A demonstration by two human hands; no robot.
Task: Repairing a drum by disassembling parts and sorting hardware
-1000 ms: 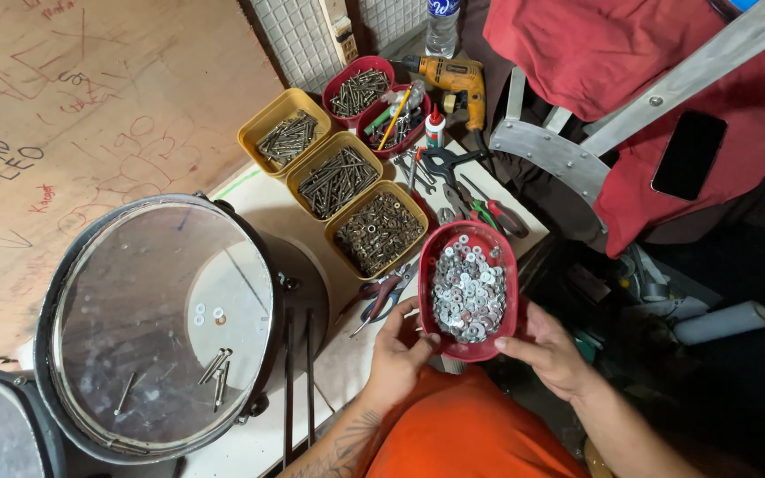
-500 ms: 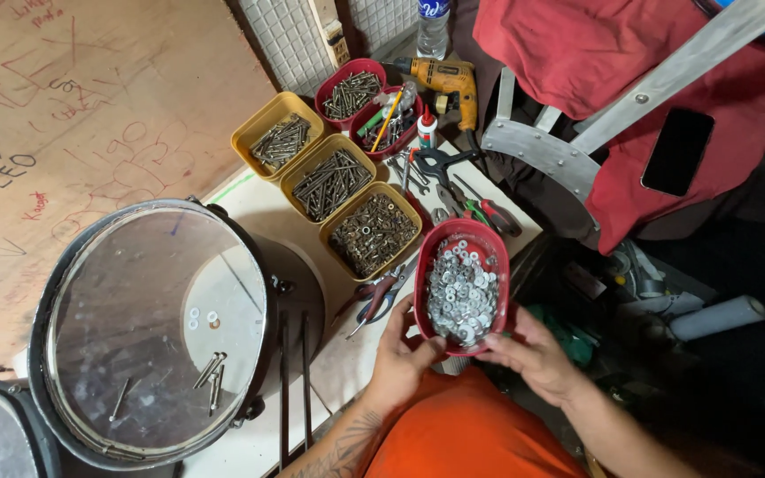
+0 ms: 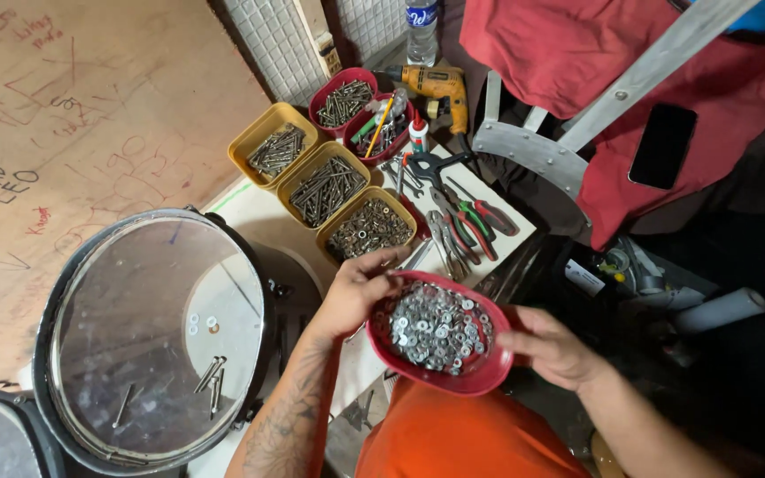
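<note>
We are holding the red tray (image 3: 440, 332) of washers (image 3: 431, 323) level over our lap, just in front of the yellow bin of nuts (image 3: 369, 228). Right hand (image 3: 555, 347) is cupping the tray's right rim, fingers curled under it. Left hand (image 3: 356, 288) is resting on the tray's left rim, fingertips (image 3: 397, 258) bent over the washers; whether they are pinching one we cannot tell. We are judging that keeping the tray flat and picking singly avoids spills.

A single head-worn camera looks steeply down from close above onto the workbench (image 3: 267, 221), facing away from the wearer's lap.
</note>
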